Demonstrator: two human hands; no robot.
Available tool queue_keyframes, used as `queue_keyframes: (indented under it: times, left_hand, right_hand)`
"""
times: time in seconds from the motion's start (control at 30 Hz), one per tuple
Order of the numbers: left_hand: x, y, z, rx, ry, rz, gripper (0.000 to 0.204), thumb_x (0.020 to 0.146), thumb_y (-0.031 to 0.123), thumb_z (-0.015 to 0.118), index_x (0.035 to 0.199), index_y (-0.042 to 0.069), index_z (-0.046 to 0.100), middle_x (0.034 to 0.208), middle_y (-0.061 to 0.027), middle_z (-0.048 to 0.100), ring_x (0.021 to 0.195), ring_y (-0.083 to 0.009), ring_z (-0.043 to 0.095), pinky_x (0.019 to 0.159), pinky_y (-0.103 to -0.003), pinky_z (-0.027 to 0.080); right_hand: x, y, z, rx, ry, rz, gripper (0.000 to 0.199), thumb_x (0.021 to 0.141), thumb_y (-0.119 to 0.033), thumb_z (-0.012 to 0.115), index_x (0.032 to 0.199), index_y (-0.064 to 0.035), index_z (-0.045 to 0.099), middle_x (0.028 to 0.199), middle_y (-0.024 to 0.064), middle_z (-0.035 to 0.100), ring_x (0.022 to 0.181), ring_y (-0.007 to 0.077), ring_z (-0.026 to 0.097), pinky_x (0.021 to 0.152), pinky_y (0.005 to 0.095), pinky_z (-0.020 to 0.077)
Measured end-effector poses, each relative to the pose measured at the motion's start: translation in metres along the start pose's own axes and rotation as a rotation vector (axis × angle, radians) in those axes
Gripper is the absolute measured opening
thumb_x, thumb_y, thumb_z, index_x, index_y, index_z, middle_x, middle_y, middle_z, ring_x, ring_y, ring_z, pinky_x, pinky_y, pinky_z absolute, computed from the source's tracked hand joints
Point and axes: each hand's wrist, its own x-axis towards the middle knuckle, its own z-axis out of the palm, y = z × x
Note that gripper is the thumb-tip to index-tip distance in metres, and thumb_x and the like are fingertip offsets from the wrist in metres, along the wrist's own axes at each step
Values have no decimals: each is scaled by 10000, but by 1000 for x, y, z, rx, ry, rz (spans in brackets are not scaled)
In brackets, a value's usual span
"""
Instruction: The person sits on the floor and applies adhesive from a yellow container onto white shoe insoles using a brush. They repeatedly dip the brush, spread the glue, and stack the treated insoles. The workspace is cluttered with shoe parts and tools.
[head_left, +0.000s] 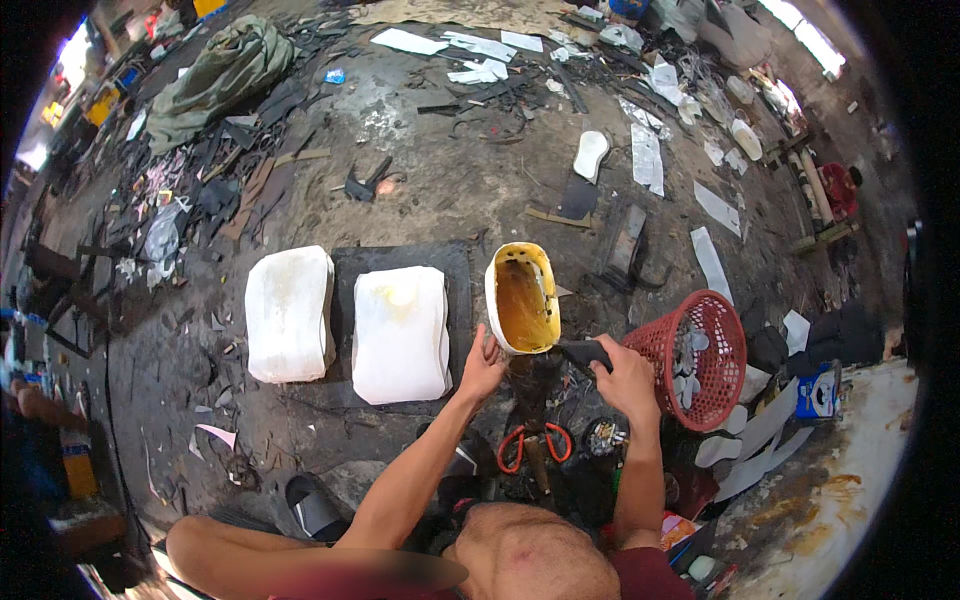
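Your left hand (pixel 484 366) steadies the near rim of the cut-open yellow container (pixel 523 297), tilting its glue-coloured inside toward you so the brush can reach it. Your right hand (pixel 628 376), apart from the left, is closed on a dark brush handle (pixel 583 352) just beside that rim. Two white foam pads (pixel 345 320) lie flat to the left of your left hand, within easy reach; the red basket (pixel 712 355) sits right of your right hand.

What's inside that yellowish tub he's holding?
The tub holds a brownish-amber, glue-like liquid coating its inside. The left hand steadies its rim; the right hand grips a dark handle at the rim. How deep the liquid goes cannot be seen.
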Motion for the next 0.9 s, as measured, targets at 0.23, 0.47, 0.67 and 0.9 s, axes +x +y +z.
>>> queue_keyframes:
  times: [0.23, 0.47, 0.67, 0.9]
  left_hand:
    - [-73, 13, -48, 306, 262, 52, 697, 833, -37, 634, 1487, 36, 403, 1427, -167, 554, 1304, -281, 549, 1025, -358, 483]
    - [-120, 25, -151, 1323, 290, 671, 431, 823, -46, 626, 1246, 40, 635, 1333, -142, 623, 1298, -331, 547, 1069, -430, 472]
    - [-116, 9, -175, 1516, 193, 810, 471, 796, 21, 582, 1265, 50, 624, 1358, -113, 611, 1301, -301, 551, 1123, -424, 428]
    - [-115, 11, -185, 1501, 67, 747, 466, 851, 64, 563, 1315, 34, 585, 1407, -123, 568, 1358, -286, 493, 1154, -422, 385]
  right_hand:
    - [47, -13, -36, -182, 597, 67, 321, 891, -131, 624, 1207, -79, 597, 1041, 195, 687, 941, 414, 653, 782, 510, 503]
    - [102, -144, -18, 423, 315, -407, 438, 866, -238, 678, 1221, 10, 611, 1163, 245, 665, 1090, 442, 622, 927, 502, 488]
    - [105, -254, 165, 204, 53, -128, 481, 884, -236, 619, 1289, 12, 543, 915, 249, 707, 816, 453, 684, 770, 507, 545]
    - [122, -224, 199, 108, 186, 48, 402, 893, -184, 591, 1265, -48, 527, 969, 244, 702, 898, 423, 685, 806, 539, 527]
